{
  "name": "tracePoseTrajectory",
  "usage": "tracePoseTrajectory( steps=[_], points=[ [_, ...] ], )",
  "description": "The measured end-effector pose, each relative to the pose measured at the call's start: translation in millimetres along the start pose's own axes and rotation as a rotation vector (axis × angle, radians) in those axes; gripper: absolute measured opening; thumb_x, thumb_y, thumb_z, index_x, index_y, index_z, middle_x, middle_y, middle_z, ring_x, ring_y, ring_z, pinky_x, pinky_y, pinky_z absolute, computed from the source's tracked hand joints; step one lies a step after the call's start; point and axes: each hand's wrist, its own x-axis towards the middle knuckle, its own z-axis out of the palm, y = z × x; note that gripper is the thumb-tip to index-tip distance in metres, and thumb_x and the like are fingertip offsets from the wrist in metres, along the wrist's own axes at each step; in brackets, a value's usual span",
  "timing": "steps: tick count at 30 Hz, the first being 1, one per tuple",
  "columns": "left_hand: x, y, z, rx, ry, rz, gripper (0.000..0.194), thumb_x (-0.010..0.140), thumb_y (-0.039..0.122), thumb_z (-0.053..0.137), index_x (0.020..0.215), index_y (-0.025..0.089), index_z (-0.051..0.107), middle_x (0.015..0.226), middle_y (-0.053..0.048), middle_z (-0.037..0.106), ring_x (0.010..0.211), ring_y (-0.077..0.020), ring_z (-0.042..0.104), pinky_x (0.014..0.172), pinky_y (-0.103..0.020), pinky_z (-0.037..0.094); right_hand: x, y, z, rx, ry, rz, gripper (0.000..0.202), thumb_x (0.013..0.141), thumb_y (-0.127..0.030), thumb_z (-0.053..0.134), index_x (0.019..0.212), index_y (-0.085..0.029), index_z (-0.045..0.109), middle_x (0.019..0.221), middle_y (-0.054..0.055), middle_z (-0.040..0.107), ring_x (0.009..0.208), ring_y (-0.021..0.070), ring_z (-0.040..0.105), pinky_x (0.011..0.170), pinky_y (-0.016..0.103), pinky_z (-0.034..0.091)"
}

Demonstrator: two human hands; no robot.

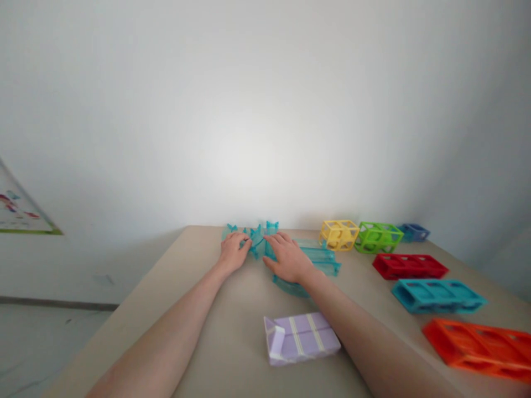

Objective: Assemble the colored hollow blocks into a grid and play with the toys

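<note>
Translucent teal plastic track pieces (317, 255) lie in a group at the far end of the table, around both hands. My left hand (234, 250) is closed, its fingers curled over a teal piece (256, 243) at the left of the group; its fingertips are partly hidden. Beside it, my right hand (287, 257) reaches palm down over the group, fingers stretched and thumb apart. A curved teal piece (291, 287) shows below the right hand. Nearer to me, a lilac packet with white stripes (305, 338) lies by my right forearm.
Along the right stand open-frame plastic blocks: yellow (339, 235), green (378, 237), blue (415, 232), red (410, 266), teal (437, 296) and orange (481, 348). A white wall (265, 110) rises behind the table (166, 279). A poster (20, 207) hangs at left.
</note>
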Motion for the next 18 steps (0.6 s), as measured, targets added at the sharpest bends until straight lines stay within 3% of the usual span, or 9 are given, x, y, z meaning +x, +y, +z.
tracePoseTrajectory(
  steps=[6,18],
  points=[
    [1.7,2.1,1.4,-0.098,0.011,-0.058,0.024,0.090,0.028,0.044,0.083,0.019,0.066,0.081,-0.003,0.069,0.082,-0.0178,0.062,0.082,-0.030,0.045,-0.3,1.8,1.7,-0.014,0.002,-0.008,0.054,0.088,-0.037,0.048,0.139,-0.019,0.044,0.138,0.013,0.048,0.133,0.0299,0.031,0.104,0.046,0.031],
    [0.4,-2.3,2.1,-0.321,0.093,-0.084,0.021,0.090,0.032,0.044,0.077,0.020,0.056,0.081,-0.003,0.072,0.077,-0.0167,0.066,0.071,-0.026,0.048,-1.1,-1.1,-0.6,-0.090,-0.012,-0.024,0.039,0.091,-0.040,0.046,0.127,-0.028,0.057,0.134,0.010,0.049,0.131,0.0300,0.032,0.100,0.048,0.035]
  ],
)
